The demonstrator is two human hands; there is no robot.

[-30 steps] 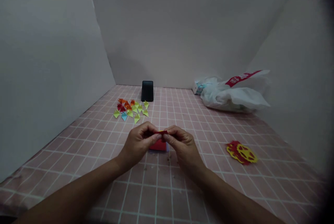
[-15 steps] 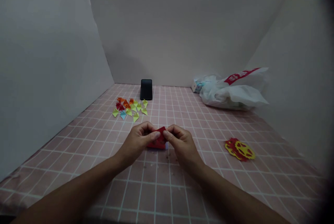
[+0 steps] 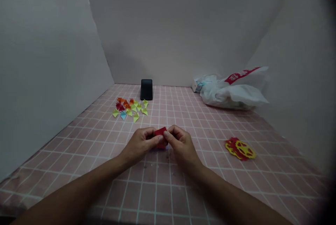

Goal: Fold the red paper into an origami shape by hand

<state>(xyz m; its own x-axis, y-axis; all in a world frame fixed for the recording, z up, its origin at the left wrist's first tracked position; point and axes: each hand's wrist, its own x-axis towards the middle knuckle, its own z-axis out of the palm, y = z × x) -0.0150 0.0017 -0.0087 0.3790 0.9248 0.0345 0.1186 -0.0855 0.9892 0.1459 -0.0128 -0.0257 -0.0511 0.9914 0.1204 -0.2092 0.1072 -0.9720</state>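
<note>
Table: pink gridded cover (image 3: pixel 86 149), its far edge against the wall.
Plastic bag: white with a red band (image 3: pixel 231 95), lying towards the far right corner.
Left hand: (image 3: pixel 141 142) thumb and fingers together, clamped on the left side of the held paper.
Right hand: (image 3: pixel 182 144) thumb and fingertips pinching the same paper by its right corner.
Black slab: phone-like (image 3: pixel 146 90), near the far edge, left of its middle.
Cut-outs: red and yellow, openwork (image 3: pixel 243 149), overlapping, towards the right edge.
Red stack: (image 3: pixel 160 146) on the table below the hands, mostly hidden.
Held paper: small, red (image 3: pixel 161 131), raised between both hands, central and nearer the near edge. To work it well, I would let the left pinch anchor it, line up corners and edges, then press outward from the middle with the right thumb; light pressure first, since thin paper creases easily and a skewed line is hard to undo.
Folded pieces: pointed, yellow-green (image 3: pixel 136 117), orange, dark red and one blue, towards the far left corner.
</note>
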